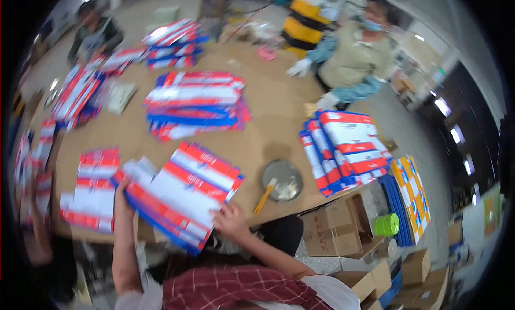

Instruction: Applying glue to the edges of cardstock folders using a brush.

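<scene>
Between my hands is a tilted stack of flat printed box blanks (185,189), red, white and blue, with its edges fanned unevenly. My left hand (123,198) grips the left edge of the stack, fingers closed round it. At the near right edge, my right hand (230,220) holds the stack with bent fingers, partly hidden by the cardboard. Another blank (96,184) lies flat on the table just left of my left hand. To the right of my right hand sits a round dark dish (288,173) of whitish stuff, a yellow-handled brush (264,199) resting in it.
Further piles of blanks (196,98) lie across the brown table (268,103), with another stack (346,143) at its right edge. Co-workers stand at the far left and far right, and one's arm shows at left. Cardboard boxes (338,224) and a green roll (386,224) are below right.
</scene>
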`<state>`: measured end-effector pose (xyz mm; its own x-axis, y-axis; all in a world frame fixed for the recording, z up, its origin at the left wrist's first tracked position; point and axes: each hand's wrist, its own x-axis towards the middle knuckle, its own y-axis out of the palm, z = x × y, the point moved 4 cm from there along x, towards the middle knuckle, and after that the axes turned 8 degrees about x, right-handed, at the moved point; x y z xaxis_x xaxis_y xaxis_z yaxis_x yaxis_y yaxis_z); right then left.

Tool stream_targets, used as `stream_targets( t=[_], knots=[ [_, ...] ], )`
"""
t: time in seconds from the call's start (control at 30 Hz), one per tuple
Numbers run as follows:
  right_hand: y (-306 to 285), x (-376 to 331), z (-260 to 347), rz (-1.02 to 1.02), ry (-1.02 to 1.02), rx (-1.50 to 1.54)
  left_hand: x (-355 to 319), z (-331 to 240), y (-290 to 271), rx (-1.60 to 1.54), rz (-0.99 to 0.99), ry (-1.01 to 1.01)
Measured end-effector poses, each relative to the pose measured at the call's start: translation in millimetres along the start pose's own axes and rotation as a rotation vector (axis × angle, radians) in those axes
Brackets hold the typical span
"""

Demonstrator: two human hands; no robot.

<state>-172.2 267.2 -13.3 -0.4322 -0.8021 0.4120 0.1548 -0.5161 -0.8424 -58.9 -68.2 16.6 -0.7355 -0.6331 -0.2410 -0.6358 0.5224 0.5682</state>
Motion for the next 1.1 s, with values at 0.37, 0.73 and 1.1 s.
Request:
stream_targets(
  t=[0.37,0.73,1.1],
  knots=[
    [-13.0,-2.4,13.7,0.021,0.156,0.122,2.4,-3.4,29.1,0.119,-0.121,-0.026],
    [-139.1,143.4,-100.0,-0.387,0.388,0.460,-28.9,-101.5,118.4,0.161,0.074,0.333],
    [-62.5,163.8,-71.8,0.221,0.377,1.402,-62.2,-21.6,40.2,0.912,0.200,0.506]
  ],
)
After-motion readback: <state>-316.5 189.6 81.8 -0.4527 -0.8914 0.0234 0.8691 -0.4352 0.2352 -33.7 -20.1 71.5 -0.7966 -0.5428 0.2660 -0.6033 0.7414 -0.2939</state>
